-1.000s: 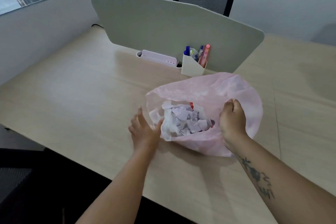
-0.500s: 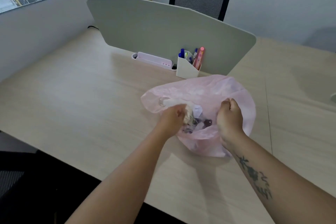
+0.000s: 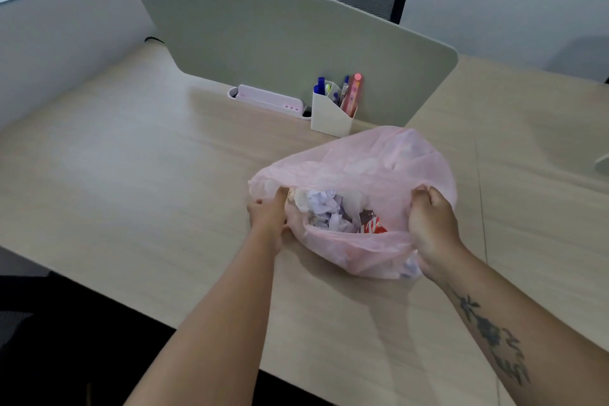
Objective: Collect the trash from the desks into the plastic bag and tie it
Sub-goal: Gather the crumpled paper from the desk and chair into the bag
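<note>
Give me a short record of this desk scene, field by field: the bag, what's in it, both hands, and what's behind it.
Bag: pink plastic bag on the desk, mouth open, not tied
Contents: crumpled paper, a red wrapper
Left hand: grips the bag's left rim
Right hand: grips the bag's right rim
Behind bag: white pen holder, against the divider
Task state: tying not yet done

Left hand [image 3: 267, 219]: fingertips concealed behind plastic bag [image 3: 379, 168] rim. Red wrapper [image 3: 374, 227] inside: partly covered, lettering illegible. White object [image 3: 603, 164] at right edge: cut off, unidentifiable.
</note>
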A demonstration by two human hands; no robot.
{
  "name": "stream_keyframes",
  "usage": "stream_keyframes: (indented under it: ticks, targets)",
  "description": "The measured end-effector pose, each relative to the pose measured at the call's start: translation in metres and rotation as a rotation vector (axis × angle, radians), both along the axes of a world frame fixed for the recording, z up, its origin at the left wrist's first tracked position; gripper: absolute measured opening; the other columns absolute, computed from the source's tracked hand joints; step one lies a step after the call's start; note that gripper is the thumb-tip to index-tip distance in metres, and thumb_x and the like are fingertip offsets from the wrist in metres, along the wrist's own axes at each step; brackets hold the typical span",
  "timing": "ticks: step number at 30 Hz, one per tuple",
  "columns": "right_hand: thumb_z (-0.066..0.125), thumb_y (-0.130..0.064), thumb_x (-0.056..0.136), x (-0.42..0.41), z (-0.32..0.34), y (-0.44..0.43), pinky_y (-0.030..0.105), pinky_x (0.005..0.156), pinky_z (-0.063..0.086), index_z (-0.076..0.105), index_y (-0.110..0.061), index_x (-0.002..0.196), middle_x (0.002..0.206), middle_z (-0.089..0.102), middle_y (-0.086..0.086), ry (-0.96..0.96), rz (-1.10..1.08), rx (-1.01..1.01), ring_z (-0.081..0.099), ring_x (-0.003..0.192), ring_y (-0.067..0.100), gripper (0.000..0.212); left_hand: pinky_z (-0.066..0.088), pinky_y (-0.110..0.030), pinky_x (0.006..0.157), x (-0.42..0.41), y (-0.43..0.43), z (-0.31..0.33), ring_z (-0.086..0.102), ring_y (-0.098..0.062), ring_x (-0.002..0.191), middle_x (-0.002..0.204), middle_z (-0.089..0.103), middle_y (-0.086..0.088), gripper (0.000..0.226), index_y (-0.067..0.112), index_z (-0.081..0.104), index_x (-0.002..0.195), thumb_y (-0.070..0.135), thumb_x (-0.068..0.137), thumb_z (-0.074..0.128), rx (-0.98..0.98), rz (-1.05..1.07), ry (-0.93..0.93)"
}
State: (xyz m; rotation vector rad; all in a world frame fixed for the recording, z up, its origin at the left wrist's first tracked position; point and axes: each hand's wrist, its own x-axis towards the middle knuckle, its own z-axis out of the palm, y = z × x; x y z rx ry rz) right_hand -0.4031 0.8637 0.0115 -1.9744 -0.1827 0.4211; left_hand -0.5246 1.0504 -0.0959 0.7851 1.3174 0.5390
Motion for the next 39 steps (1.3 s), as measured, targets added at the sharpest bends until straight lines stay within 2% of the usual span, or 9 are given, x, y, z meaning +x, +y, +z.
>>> stream_keyframes:
  ticks: [8, 12, 17, 23, 26, 29, 34, 36, 39]
  targets:
    - [0.035, -0.024, 0.099, -0.011, 0.018, -0.017, 0.029, 0.058, 0.030, 0.044, -0.015, 0.072, 0.067, 0.040, -0.002, 0.029, 0.145, -0.027, 0.036, 0.065, 0.017, 0.030, 0.039, -0.020, 0.050, 0.012, 0.002, 0.013, 0.047, -0.012, 0.052, 0.066, 0.053, 0.001, 0.012, 0.013, 0.055, 0.099, 0.012, 0.091, 0.046, -0.148, -0.205, 0.058]
    - [0.037, -0.026, 0.097, -0.020, 0.028, -0.023, 0.030, 0.058, 0.031, 0.047, -0.012, 0.073, 0.065, 0.042, -0.002, -0.016, 0.181, -0.034, 0.038, 0.063, 0.016, 0.030, 0.040, -0.017, 0.045, 0.011, 0.006, 0.019, 0.045, -0.011, 0.055, 0.095, 0.065, -0.005, 0.027, 0.017, 0.058, 0.117, 0.008, 0.096, 0.043, -0.088, -0.061, -0.007]
    - [0.035, -0.024, 0.098, -0.006, 0.055, -0.006, 0.031, 0.058, 0.033, 0.055, -0.007, 0.084, 0.075, 0.052, 0.002, -0.265, -0.019, -0.011, 0.046, 0.075, 0.023, 0.029, 0.039, -0.026, 0.049, -0.001, 0.015, 0.071, 0.042, -0.015, 0.049, 0.072, 0.054, -0.005, 0.030, 0.017, 0.059, 0.093, 0.040, 0.102, 0.042, 0.199, -0.005, -0.023]
    - [0.030, -0.027, 0.102, 0.027, 0.131, 0.023, 0.032, 0.065, 0.030, 0.050, -0.013, 0.083, 0.087, 0.058, 0.013, -0.691, 0.107, -0.138, 0.055, 0.084, 0.033, 0.031, 0.044, -0.027, 0.053, -0.032, 0.050, 0.166, 0.050, -0.017, 0.056, 0.076, 0.056, -0.004, 0.035, 0.011, 0.058, 0.090, 0.039, 0.103, 0.041, 0.633, -0.095, -0.003]
    - [0.028, -0.028, 0.103, 0.031, 0.150, 0.027, 0.032, 0.067, 0.032, 0.055, -0.010, 0.105, 0.103, 0.063, 0.016, -0.737, -0.071, -0.114, 0.058, 0.094, 0.035, 0.032, 0.042, -0.028, 0.051, -0.047, 0.057, 0.200, 0.047, -0.017, 0.054, 0.070, 0.051, -0.005, 0.041, 0.007, 0.054, 0.083, 0.040, 0.102, 0.039, 0.847, -0.083, 0.027]
    - [0.029, -0.030, 0.103, 0.028, 0.145, 0.030, 0.034, 0.065, 0.034, 0.051, -0.011, 0.086, 0.091, 0.058, 0.015, -0.696, 0.161, -0.258, 0.057, 0.087, 0.036, 0.033, 0.047, -0.032, 0.054, -0.059, 0.067, 0.226, 0.052, -0.022, 0.051, 0.067, 0.055, -0.008, 0.046, 0.002, 0.053, 0.079, 0.041, 0.101, 0.041, 0.997, -0.259, 0.219]
    - [0.031, -0.026, 0.103, 0.025, 0.182, 0.047, 0.035, 0.053, 0.026, 0.037, -0.017, 0.071, 0.072, 0.046, 0.003, -0.767, 0.120, -0.093, 0.041, 0.064, 0.023, 0.033, 0.047, -0.034, 0.059, -0.092, 0.104, 0.253, 0.060, -0.028, 0.063, 0.075, 0.064, -0.011, 0.048, 0.006, 0.061, 0.082, 0.045, 0.099, 0.040, 1.046, -0.136, 0.350]
    - [0.032, -0.026, 0.103, 0.013, 0.171, 0.053, 0.034, 0.055, 0.028, 0.039, -0.017, 0.069, 0.070, 0.046, 0.003, -0.716, 0.332, -0.230, 0.045, 0.068, 0.027, 0.035, 0.042, -0.028, 0.051, -0.106, 0.102, 0.245, 0.061, -0.025, 0.056, 0.074, 0.066, -0.012, 0.044, 0.006, 0.061, 0.079, 0.040, 0.100, 0.042, 1.020, -0.288, 0.418]
    - [0.030, -0.029, 0.103, -0.008, 0.163, 0.064, 0.034, 0.062, 0.037, 0.050, -0.014, 0.081, 0.076, 0.053, 0.006, -0.787, 0.404, -0.297, 0.052, 0.076, 0.030, 0.033, 0.047, -0.032, 0.057, -0.131, 0.109, 0.243, 0.063, -0.029, 0.063, 0.070, 0.062, -0.009, 0.047, 0.005, 0.059, 0.077, 0.042, 0.100, 0.041, 1.022, -0.056, 0.374]
